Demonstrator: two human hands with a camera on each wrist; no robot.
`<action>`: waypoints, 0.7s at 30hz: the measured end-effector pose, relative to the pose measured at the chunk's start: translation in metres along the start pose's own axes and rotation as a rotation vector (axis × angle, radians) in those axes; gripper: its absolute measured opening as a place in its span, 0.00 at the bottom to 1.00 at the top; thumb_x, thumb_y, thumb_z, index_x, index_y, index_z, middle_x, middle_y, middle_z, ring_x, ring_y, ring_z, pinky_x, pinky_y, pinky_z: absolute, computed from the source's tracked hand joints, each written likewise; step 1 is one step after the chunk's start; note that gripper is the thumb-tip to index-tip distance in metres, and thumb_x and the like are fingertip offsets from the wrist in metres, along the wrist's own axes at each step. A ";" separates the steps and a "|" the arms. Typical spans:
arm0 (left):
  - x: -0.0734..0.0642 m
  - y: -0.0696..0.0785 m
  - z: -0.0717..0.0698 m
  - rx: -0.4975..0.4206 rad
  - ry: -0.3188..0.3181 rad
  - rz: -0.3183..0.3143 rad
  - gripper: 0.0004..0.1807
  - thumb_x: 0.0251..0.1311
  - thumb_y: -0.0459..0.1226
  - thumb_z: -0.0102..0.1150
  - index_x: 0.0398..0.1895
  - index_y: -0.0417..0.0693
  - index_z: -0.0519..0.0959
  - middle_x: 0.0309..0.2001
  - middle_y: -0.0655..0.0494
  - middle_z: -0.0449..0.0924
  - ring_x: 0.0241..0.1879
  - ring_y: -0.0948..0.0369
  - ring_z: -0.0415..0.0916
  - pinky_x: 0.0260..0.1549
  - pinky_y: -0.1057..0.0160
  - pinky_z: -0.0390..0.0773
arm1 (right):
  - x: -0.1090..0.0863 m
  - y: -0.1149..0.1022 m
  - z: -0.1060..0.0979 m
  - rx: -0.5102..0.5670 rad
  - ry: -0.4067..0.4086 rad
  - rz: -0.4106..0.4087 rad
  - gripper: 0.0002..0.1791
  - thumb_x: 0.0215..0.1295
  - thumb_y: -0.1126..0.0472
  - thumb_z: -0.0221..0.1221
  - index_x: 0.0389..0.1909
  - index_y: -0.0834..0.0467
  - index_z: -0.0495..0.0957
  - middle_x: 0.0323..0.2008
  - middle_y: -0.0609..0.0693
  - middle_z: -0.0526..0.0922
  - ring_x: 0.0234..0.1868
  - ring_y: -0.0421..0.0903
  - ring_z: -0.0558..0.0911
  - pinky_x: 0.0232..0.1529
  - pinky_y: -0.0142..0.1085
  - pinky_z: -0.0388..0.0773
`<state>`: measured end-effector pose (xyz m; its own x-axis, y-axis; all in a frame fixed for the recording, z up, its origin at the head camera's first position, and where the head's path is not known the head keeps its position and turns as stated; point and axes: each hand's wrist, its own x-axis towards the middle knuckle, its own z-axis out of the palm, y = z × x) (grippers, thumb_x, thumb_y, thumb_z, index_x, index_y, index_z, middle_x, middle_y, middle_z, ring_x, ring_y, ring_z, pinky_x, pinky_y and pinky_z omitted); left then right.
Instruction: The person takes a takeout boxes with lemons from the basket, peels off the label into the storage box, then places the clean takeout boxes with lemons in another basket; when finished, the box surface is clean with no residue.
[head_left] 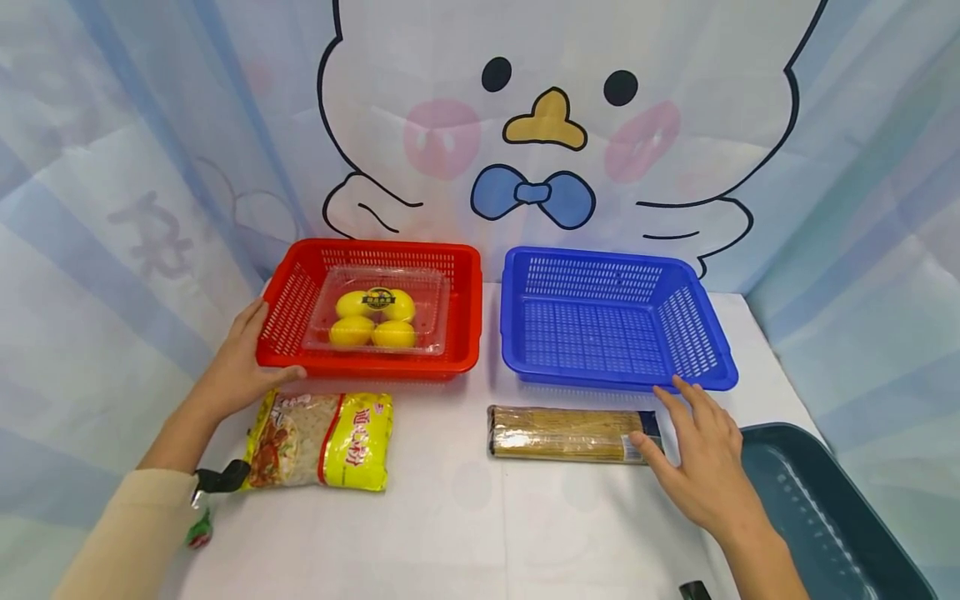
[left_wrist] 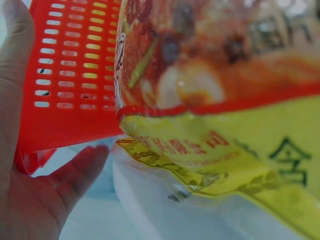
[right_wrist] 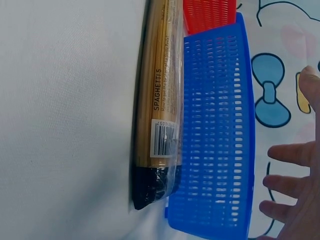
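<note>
I'm watching the left hand [head_left: 236,367], thumb and fingers apart, at the red basket [head_left: 360,365], far left; right hand [head_left: 699,467], fingers spread, by the blue basket [head_left: 588,333], far right. Nearer, the yellow bag [head_left: 321,442] lies left, the spaghetti pack [head_left: 562,433] right, beside that thumb.

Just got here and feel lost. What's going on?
A person's left hand is at the near-left corner of the red basket, which holds a clear box. The right hand, holding nothing, is by the near rim of the blue basket. The spaghetti lies in front of the blue basket, the yellow bag before the red one.
</note>
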<state>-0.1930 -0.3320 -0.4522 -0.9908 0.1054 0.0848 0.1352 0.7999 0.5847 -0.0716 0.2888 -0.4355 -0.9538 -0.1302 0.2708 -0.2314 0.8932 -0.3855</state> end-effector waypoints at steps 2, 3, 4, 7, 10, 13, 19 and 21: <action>0.000 -0.001 0.000 -0.021 0.010 0.003 0.73 0.51 0.52 0.82 0.88 0.45 0.39 0.85 0.34 0.38 0.74 0.26 0.55 0.59 0.21 0.70 | 0.000 -0.001 0.000 0.004 -0.001 -0.001 0.39 0.75 0.44 0.63 0.78 0.60 0.65 0.80 0.67 0.57 0.78 0.74 0.54 0.67 0.81 0.48; 0.000 -0.001 -0.001 -0.032 0.014 0.003 0.72 0.51 0.52 0.83 0.88 0.46 0.40 0.85 0.34 0.38 0.74 0.27 0.55 0.59 0.21 0.71 | 0.000 -0.001 0.001 0.006 -0.002 -0.002 0.39 0.75 0.44 0.63 0.78 0.60 0.65 0.80 0.67 0.57 0.78 0.74 0.54 0.67 0.81 0.48; 0.000 -0.001 -0.001 -0.043 0.018 0.004 0.72 0.50 0.51 0.83 0.88 0.46 0.41 0.85 0.35 0.38 0.74 0.27 0.55 0.59 0.22 0.72 | 0.000 -0.002 0.001 0.009 -0.003 -0.002 0.39 0.75 0.44 0.63 0.78 0.60 0.65 0.80 0.67 0.57 0.78 0.75 0.54 0.67 0.81 0.48; 0.000 0.000 0.000 -0.074 0.024 0.002 0.71 0.51 0.50 0.83 0.88 0.47 0.42 0.85 0.35 0.38 0.74 0.27 0.55 0.59 0.23 0.73 | 0.001 -0.003 0.002 0.021 -0.006 -0.004 0.39 0.75 0.44 0.63 0.78 0.60 0.65 0.80 0.67 0.57 0.78 0.75 0.54 0.67 0.80 0.48; 0.000 0.002 -0.001 -0.094 0.028 -0.003 0.71 0.51 0.49 0.84 0.88 0.46 0.42 0.85 0.35 0.39 0.74 0.28 0.56 0.58 0.23 0.73 | 0.002 -0.003 0.002 0.027 -0.004 -0.013 0.38 0.75 0.45 0.63 0.77 0.60 0.66 0.80 0.67 0.58 0.78 0.75 0.55 0.67 0.80 0.48; -0.001 0.005 -0.001 -0.117 0.036 -0.001 0.70 0.50 0.49 0.84 0.88 0.46 0.43 0.85 0.35 0.39 0.74 0.28 0.56 0.58 0.23 0.74 | 0.003 -0.005 0.003 0.032 -0.006 -0.026 0.38 0.75 0.46 0.64 0.77 0.61 0.66 0.80 0.68 0.58 0.78 0.75 0.55 0.67 0.80 0.48; -0.001 0.005 0.002 -0.138 0.047 -0.001 0.70 0.50 0.47 0.85 0.87 0.44 0.44 0.85 0.35 0.39 0.74 0.28 0.55 0.58 0.24 0.75 | 0.011 -0.017 0.002 0.058 -0.048 -0.049 0.39 0.74 0.46 0.65 0.78 0.60 0.66 0.80 0.67 0.58 0.79 0.74 0.54 0.68 0.81 0.49; -0.001 0.003 0.003 -0.133 0.056 -0.008 0.70 0.50 0.47 0.85 0.87 0.44 0.44 0.85 0.36 0.39 0.74 0.28 0.55 0.58 0.24 0.74 | 0.017 -0.023 0.001 0.074 -0.060 -0.073 0.40 0.72 0.46 0.67 0.78 0.59 0.66 0.80 0.66 0.59 0.80 0.73 0.54 0.69 0.80 0.51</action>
<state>-0.1912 -0.3280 -0.4533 -0.9904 0.0639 0.1224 0.1310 0.7151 0.6867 -0.0831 0.2656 -0.4229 -0.9432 -0.2209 0.2482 -0.3118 0.8468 -0.4310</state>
